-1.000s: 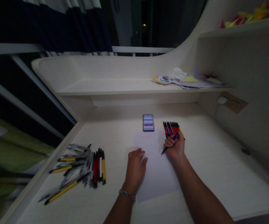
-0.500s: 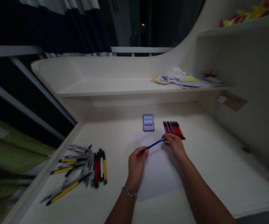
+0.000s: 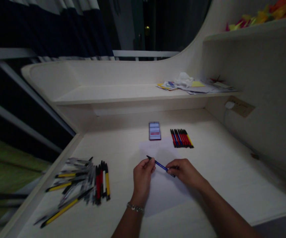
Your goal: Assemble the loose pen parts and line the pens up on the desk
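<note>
Both hands hold one blue pen (image 3: 159, 164) over a white sheet of paper (image 3: 163, 185) on the desk. My left hand (image 3: 143, 175) pinches the pen near its dark tip end. My right hand (image 3: 184, 170) grips the other end. The pen lies slanted between them, a little above the paper. A neat row of red, blue and yellow pens (image 3: 181, 138) lies beyond the paper to the right. A small phone-like device (image 3: 154, 131) lies beside that row.
A loose heap of pens (image 3: 83, 181), yellow, red, black and grey, covers the desk's left side near its edge. A shelf (image 3: 123, 94) runs behind the desk, with papers and a crumpled white thing (image 3: 187, 82) on its right part.
The right hand lifted the blue pen from beside the pen row; my left hand took its tip. Both hands then drew back toward me with the pen.
</note>
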Available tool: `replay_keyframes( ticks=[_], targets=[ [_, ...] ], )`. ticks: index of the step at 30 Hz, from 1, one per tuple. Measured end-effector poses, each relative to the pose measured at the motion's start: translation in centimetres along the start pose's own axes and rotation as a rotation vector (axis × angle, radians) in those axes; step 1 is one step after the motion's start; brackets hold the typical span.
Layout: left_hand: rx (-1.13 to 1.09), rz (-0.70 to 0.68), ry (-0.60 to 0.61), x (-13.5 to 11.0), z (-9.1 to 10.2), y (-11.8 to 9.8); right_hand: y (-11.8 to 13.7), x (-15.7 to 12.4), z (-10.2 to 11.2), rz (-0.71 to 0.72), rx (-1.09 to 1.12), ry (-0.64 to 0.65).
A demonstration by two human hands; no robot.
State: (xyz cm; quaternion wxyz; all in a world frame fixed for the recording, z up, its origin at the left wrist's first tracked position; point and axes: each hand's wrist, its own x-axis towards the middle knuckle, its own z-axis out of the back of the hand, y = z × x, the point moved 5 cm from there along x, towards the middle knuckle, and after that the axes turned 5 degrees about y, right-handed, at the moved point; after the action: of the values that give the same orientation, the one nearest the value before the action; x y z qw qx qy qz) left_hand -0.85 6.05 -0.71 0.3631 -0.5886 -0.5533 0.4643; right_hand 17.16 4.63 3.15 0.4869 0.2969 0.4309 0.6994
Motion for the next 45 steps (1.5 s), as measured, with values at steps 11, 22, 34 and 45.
replay_keyframes(
  ticks=[11,22,34,45],
  targets=[
    [0.272,-0.02,0.161,-0.4,-1.1,0.5,-10.4,1.3,15.4,-0.371,-0.254,-0.675],
    [0.342,-0.037,0.151,-0.5,-1.2,0.1,-13.0,3.0,16.2,-0.498,-0.622,-0.588],
    [0.494,-0.11,0.135,-0.7,-1.0,0.0,-12.2,2.7,15.7,-0.456,-0.599,-0.568],
    [0.94,-0.286,0.125,-1.5,0.1,-1.8,-4.4,2.0,1.8,0.008,-0.532,-0.177]
  ],
)
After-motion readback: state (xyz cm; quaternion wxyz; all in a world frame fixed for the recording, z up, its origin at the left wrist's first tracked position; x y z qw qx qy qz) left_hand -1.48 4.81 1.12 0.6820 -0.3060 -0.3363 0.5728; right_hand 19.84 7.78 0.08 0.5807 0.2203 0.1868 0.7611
